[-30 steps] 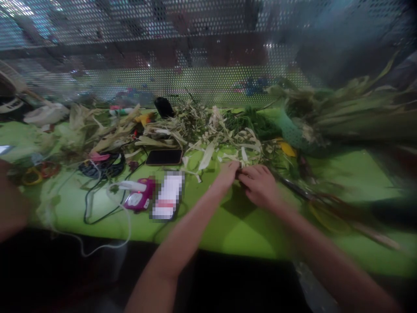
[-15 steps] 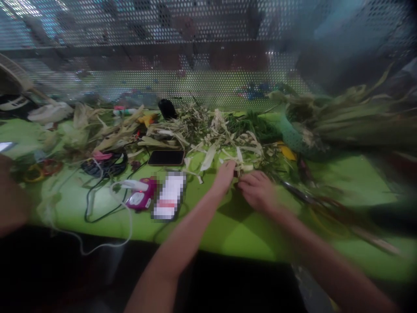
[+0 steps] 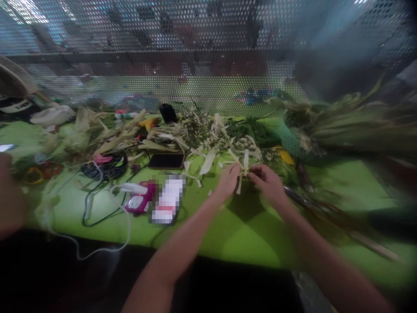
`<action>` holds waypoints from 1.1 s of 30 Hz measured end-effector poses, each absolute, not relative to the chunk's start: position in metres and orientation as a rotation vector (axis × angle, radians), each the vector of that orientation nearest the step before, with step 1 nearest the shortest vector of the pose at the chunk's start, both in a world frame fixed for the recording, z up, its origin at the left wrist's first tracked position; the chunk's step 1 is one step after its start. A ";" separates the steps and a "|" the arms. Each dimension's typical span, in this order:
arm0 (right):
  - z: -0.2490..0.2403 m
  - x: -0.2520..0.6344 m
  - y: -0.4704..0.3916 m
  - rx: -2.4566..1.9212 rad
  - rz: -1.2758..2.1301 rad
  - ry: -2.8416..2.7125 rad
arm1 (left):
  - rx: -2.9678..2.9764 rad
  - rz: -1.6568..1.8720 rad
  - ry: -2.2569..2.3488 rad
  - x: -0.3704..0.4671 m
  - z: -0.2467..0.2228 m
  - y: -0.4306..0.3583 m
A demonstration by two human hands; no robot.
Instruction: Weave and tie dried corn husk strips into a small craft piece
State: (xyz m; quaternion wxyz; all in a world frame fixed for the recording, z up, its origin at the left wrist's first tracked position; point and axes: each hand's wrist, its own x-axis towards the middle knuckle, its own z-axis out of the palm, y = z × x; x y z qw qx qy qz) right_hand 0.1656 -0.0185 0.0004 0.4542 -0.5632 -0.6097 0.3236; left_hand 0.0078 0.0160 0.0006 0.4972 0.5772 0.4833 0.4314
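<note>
Between my two hands is a small crossed piece of pale leaf strips, its ends sticking up and hanging down. My left hand grips its left side with the fingers together. On the right edge, my right hand pinches it between thumb and fingers. Both hands are just above the green tabletop. Just beyond them lie loose pale strips and a heap of dry leaf scraps. How the strips are joined is too small to make out.
Left of my hands lie a dark phone, a phone with a blurred screen, a magenta power strip and cables. Scissors and a teal basket with long leaves are to the right. A perforated metal screen stands behind. Another person's arm shows at far left.
My right hand has shifted slightly right and its fingers now pinch the piece's edge. The crossed strips show more plainly between the hands, with one end hanging down. The view has tilted slightly up.
</note>
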 end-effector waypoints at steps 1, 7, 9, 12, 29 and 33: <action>0.000 0.166 -0.017 -1.401 0.813 -1.497 | 1.398 1.042 1.158 0.008 0.000 0.016; 0.006 0.174 -0.015 -1.445 0.831 -1.342 | 1.343 1.050 1.213 0.010 0.005 0.013; 0.006 0.178 -0.014 -1.460 0.821 -1.322 | 1.344 1.044 1.192 0.010 0.006 0.013; 0.005 0.182 -0.011 -1.433 0.831 -1.369 | 1.377 1.044 1.146 0.010 0.005 0.012; 0.007 0.174 -0.009 -1.318 0.879 -1.092 | 1.621 0.746 0.893 0.018 0.003 0.006; 0.006 0.180 -0.006 -1.377 0.787 -1.040 | 1.653 0.653 0.824 0.016 0.004 0.008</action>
